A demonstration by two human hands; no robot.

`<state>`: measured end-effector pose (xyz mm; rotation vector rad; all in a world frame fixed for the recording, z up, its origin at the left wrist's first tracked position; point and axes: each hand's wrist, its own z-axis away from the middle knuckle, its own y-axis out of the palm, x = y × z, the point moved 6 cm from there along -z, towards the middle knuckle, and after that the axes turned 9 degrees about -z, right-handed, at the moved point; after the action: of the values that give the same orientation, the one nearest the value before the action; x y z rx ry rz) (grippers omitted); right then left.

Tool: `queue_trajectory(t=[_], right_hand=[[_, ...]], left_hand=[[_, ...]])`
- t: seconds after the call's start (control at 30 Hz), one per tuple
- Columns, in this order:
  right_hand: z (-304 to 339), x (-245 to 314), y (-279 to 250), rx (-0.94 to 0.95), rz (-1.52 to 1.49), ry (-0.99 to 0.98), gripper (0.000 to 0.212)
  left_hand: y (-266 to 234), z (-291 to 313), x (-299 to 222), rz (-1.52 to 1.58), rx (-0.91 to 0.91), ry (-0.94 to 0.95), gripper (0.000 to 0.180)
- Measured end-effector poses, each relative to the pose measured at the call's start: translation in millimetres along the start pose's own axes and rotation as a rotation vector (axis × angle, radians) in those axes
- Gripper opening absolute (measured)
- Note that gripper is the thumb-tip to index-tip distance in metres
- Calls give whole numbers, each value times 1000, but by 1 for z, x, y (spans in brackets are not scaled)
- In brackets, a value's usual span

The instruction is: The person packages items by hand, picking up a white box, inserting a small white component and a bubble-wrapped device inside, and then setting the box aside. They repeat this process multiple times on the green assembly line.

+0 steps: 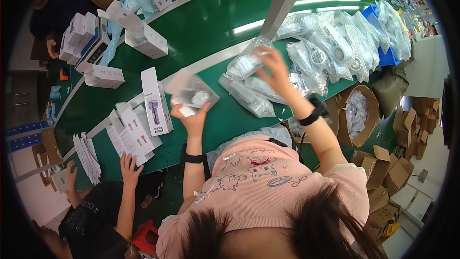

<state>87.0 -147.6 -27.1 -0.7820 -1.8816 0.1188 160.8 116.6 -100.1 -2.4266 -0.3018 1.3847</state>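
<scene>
In my left hand (pixel 194 117) is an open white carton (pixel 180 82), tilted, its flaps blurred by motion. Something pale and shiny shows inside the carton; its kind is not clear. Over the bubble-wrapped packs, my right hand (pixel 274 69) is a little blurred, its fingers apart. Closest to those fingers lies one clear bubble-wrap pack (pixel 243 65); whether they touch it I cannot tell. Another bubble-wrap pack (pixel 249 100) rests just below it. To the left of my left hand stands a tall white box (pixel 155 105) with a picture of a purple handheld device.
Many bubble-wrapped packs (pixel 330 50) are heaped at the right near a blue bin (pixel 387 57). A grey metal post (pixel 285 2) rises beyond my right hand. A co-worker's hand (pixel 129 168) touches flattened cartons (pixel 130 134) at left. An open cardboard box (pixel 341 120) sits at right.
</scene>
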Motion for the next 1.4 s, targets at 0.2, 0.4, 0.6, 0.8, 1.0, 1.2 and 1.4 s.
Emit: queue_trajectory(t=[0.2, 0.4, 0.6, 0.8, 1.0, 1.2, 1.4], right_hand=[[67, -118, -63, 475, 912, 329, 44], [74, -126, -65, 550, 882, 105, 22], [17, -56, -46, 323, 184, 70, 19], [-19, 42, 39, 62, -770, 258, 18], [-14, 104, 99, 284, -211, -567, 21], [7, 88, 137, 650, 115, -520, 33], [-13, 74, 112, 341, 10, -463, 62]], left_hand=[[-18, 8, 1, -96, 123, -184, 86], [-15, -15, -39, -270, 231, -4, 63], [-33, -29, -44, -252, 91, -68, 26], [-40, -34, -26, -182, 29, -430, 14], [-38, -30, -7, -32, 56, -565, 13], [-32, -31, 6, 260, -6, -570, 11], [-43, -44, 14, 499, -121, -589, 18]])
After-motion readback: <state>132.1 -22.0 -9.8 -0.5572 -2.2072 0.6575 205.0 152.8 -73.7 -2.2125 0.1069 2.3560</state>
